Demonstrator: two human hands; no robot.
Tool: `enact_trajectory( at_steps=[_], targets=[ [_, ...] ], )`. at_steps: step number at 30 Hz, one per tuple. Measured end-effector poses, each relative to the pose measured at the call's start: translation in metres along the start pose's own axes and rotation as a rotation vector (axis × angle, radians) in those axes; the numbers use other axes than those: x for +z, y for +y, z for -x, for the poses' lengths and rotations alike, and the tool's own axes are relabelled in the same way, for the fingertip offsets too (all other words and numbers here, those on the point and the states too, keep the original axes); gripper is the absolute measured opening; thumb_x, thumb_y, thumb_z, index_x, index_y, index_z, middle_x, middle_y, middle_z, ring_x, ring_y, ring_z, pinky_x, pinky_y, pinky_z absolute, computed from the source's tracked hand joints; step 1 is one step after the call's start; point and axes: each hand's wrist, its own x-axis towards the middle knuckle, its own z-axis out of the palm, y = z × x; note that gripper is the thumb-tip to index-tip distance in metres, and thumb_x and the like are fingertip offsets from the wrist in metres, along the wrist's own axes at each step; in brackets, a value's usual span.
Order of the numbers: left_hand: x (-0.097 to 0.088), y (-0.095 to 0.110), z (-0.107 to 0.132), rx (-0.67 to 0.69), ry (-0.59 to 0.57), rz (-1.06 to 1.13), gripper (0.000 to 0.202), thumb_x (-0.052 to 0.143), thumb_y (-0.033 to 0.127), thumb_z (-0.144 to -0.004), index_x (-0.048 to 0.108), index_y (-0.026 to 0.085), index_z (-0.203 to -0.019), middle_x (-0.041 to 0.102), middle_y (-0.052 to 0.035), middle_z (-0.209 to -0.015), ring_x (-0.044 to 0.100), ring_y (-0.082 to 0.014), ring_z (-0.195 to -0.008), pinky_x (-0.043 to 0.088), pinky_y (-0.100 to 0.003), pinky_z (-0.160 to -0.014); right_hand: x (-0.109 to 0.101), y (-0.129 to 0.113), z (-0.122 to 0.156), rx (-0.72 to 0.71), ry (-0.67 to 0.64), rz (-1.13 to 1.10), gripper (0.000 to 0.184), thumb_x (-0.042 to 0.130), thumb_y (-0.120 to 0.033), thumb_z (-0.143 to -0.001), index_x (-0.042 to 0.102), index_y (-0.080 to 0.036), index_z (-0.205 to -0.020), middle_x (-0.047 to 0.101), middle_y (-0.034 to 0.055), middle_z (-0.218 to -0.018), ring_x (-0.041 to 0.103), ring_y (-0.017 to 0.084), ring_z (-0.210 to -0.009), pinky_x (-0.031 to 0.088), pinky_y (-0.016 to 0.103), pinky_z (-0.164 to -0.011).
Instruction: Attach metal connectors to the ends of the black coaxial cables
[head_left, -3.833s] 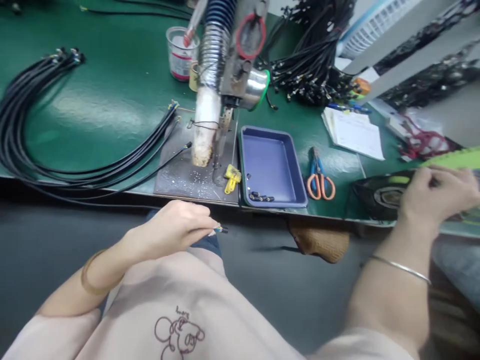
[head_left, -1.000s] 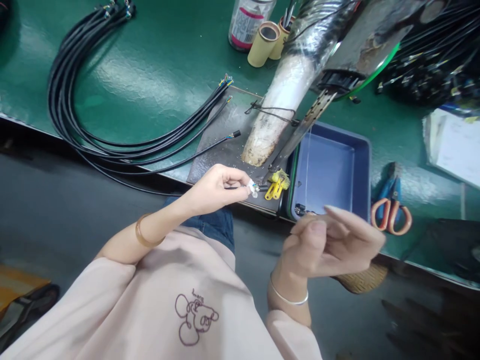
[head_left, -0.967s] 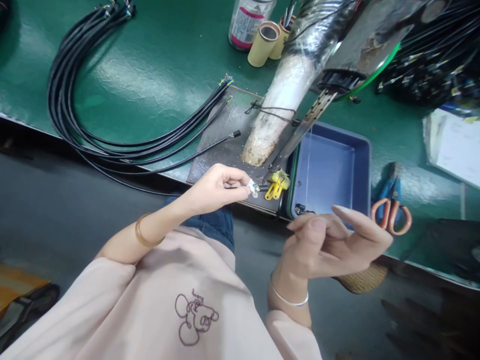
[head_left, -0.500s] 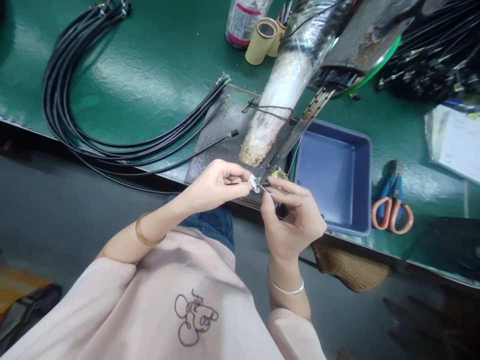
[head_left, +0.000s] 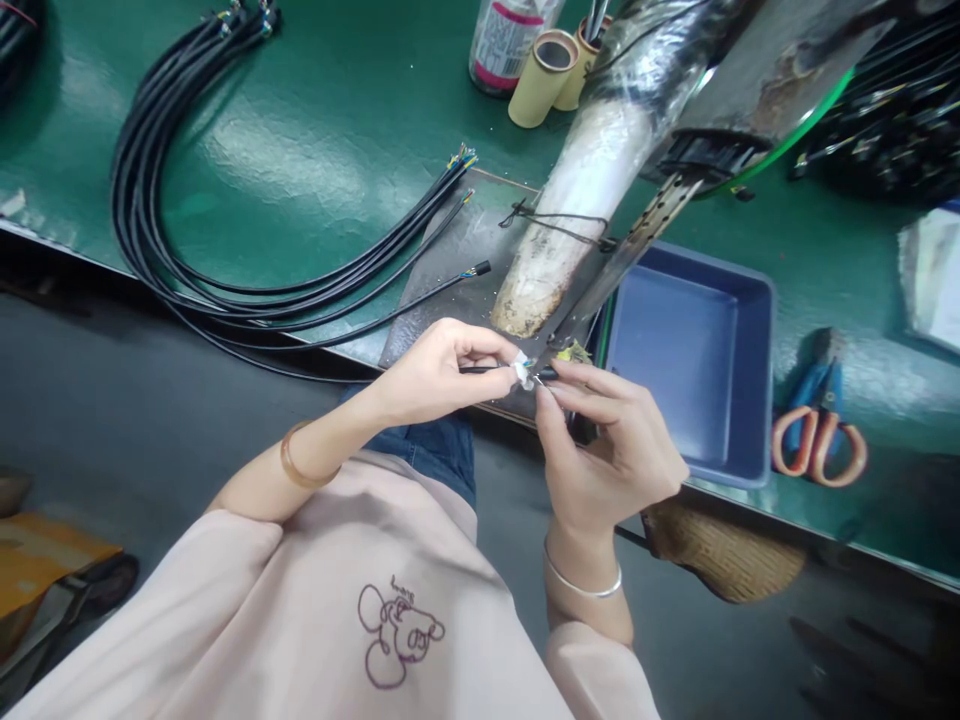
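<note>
**Pinched a thin cable end from both sides at the bench edge**

Clamped the left hand on a black cable, thumb and forefinger tight just behind its stripped tip, next to a small white piece. Set the right hand against it from the other side, thumb and forefinger drawn together right at that tip. Could not tell whether on the bare wires or on some tiny part. Held the cable end in the air over the front edge of the green table, just before the dark plate and below the lower end of the perforated metal strip beside the wrapped tube.

Judged the cable light and limp, apt to sag and swing along its free length. Judged it best taken on the jacket, close behind the tip, as here. Reckoned the smooth jacket a little slippery under a loose pinch. Took the fine coloured wires at the tip for easily bent or snapped: fingertip pressure only, no tugging or twisting.

Noted a sheaf of like black cables looped on the table to the left, ends fanned toward the plate. Noted a blue tray just right of the hands, a yellow clip near the right forefinger, and orange-handled scissors beyond the tray.
</note>
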Motion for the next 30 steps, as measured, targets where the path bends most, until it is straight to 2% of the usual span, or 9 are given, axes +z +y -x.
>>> enact_trajectory(
  at_steps=[5,10,16,23,30],
  targets=[
    [-0.0012,0.0000,-0.0014,-0.044,-0.014,0.021,0.021,0.063,0.028,-0.073,0.072,0.009,-0.075,0.042,0.0038,-0.055,0.035,-0.0060,-0.054,0.029,-0.020,-0.052,-0.0010,-0.0030,0.0004,-0.037,-0.003,0.043,0.019,0.077,-0.005,-0.079,0.069,-0.020,-0.086,0.078,0.0028,-0.095,0.076,0.018,-0.085,0.065,0.032,-0.078],
    [-0.0019,-0.0013,-0.0013,-0.028,-0.012,0.024,0.020,0.065,0.026,-0.074,0.073,0.009,-0.077,0.045,0.0032,-0.056,0.036,-0.0061,-0.055,0.031,-0.020,-0.052,-0.0010,-0.0042,-0.0009,-0.045,-0.010,0.065,0.017,0.076,-0.008,-0.081,0.068,-0.022,-0.085,0.078,0.0025,-0.095,0.077,0.018,-0.085,0.065,0.033,-0.077],
    [-0.0013,-0.0009,-0.0007,-0.003,-0.012,0.048,0.016,0.064,0.023,-0.074,0.072,0.009,-0.074,0.045,0.0034,-0.056,0.036,-0.0058,-0.054,0.031,-0.019,-0.052,0.0001,-0.0044,-0.0011,-0.090,-0.003,0.099,0.021,0.078,-0.005,-0.079,0.068,-0.021,-0.089,0.078,0.0033,-0.097,0.076,0.017,-0.085,0.065,0.028,-0.077],
    [-0.0009,-0.0001,-0.0033,-0.023,-0.041,0.125,0.016,0.065,0.024,-0.071,0.069,0.009,-0.071,0.044,0.0042,-0.056,0.037,-0.0057,-0.056,0.032,-0.018,-0.053,-0.0045,-0.0063,0.0006,-0.082,-0.036,0.075,0.020,0.076,-0.005,-0.079,0.063,-0.019,-0.082,0.078,0.0057,-0.103,0.077,0.018,-0.087,0.066,0.029,-0.079],
    [-0.0045,-0.0016,-0.0016,-0.105,-0.089,0.086,0.014,0.063,0.023,-0.070,0.066,0.010,-0.069,0.040,0.0056,-0.054,0.030,-0.0046,-0.052,0.024,-0.019,-0.050,-0.0078,-0.0027,0.0033,-0.068,-0.132,0.033,0.019,0.074,-0.005,-0.081,0.062,-0.020,-0.082,0.078,0.0047,-0.102,0.077,0.016,-0.087,0.064,0.027,-0.078]
  ],
)
